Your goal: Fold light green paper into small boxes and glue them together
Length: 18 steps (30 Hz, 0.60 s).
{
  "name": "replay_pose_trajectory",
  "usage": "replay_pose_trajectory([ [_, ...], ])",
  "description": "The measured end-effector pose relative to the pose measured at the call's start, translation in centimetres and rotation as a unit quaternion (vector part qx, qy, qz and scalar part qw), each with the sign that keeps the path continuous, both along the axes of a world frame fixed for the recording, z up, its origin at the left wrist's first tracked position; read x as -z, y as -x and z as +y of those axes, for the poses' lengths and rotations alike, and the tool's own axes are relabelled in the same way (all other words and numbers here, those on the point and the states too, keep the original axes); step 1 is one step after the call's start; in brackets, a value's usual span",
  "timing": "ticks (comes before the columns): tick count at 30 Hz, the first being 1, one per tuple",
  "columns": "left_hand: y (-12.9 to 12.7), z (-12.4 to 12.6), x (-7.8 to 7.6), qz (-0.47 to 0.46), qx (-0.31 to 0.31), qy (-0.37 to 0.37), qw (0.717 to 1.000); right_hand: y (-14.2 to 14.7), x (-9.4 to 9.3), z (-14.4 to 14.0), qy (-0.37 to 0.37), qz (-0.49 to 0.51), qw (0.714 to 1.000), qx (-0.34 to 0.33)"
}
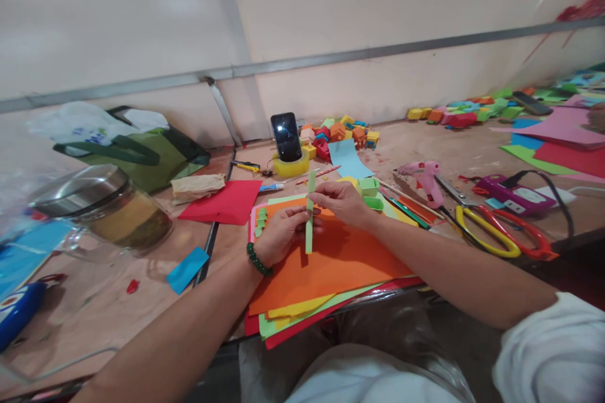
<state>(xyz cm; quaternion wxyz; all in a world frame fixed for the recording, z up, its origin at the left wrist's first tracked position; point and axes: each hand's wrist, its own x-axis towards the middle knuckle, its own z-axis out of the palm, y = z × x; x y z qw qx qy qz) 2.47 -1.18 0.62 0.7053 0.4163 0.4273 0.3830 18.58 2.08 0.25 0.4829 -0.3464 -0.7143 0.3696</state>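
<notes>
A narrow light-green paper strip [309, 233] stands nearly upright between my two hands. My left hand [283, 232], with a dark green bead bracelet at the wrist, pinches it around the middle. Higher up, my right hand [341, 200] grips the same strip between thumb and fingers. Both hands are above an orange paper sheet [331, 271], the top of a stack of coloured sheets. Several small folded green paper pieces [261, 221] lie left of my left hand. Two green paper loops [368, 187] sit just beyond my right hand.
On the right lie a pink glue gun [424, 177], scissors [486, 223] with yellow and red handles, and a purple power strip [517, 194]. A phone [286, 136] leans upright by a yellow tape roll [290, 167]. A glass jug [127, 214] stands at left.
</notes>
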Motion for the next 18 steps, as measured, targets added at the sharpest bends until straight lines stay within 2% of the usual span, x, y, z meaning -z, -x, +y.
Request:
replay_pose_trajectory([
  [6, 0.0, 0.1, 0.4, 0.013, -0.004, -0.022, 1.000, 0.0, 0.5, 0.1, -0.005, -0.015, 1.000, 0.001],
  [8, 0.0, 0.1, 0.5, 0.017, -0.008, -0.030, 0.999, 0.0, 0.8, 0.0, -0.065, -0.033, 0.997, 0.014],
  [9, 0.1, 0.1, 0.5, 0.017, -0.008, -0.038, 0.999, 0.0, 0.9, -0.2, -0.126, -0.052, 0.990, 0.022],
  [11, 0.1, 0.1, 0.4, 0.015, -0.005, -0.064, 0.998, -0.1, 0.9, -0.7, -0.288, -0.111, 0.951, 0.024],
  [13, 0.2, 0.2, 0.2, 0.013, -0.002, -0.083, 0.996, -0.2, 0.7, -1.2, -0.436, -0.184, 0.881, 0.001],
  [14, 0.3, 0.2, 0.0, 0.013, 0.001, -0.085, 0.996, -0.3, 0.5, -1.4, -0.486, -0.214, 0.848, -0.008],
  [16, 0.5, 0.4, -0.4, 0.017, 0.012, -0.081, 0.996, -0.5, 0.1, -1.6, -0.540, -0.250, 0.804, -0.011],
  [18, 0.8, 0.5, -0.7, 0.020, 0.023, -0.079, 0.996, -0.6, -0.3, -1.6, -0.561, -0.259, 0.786, -0.004],
])
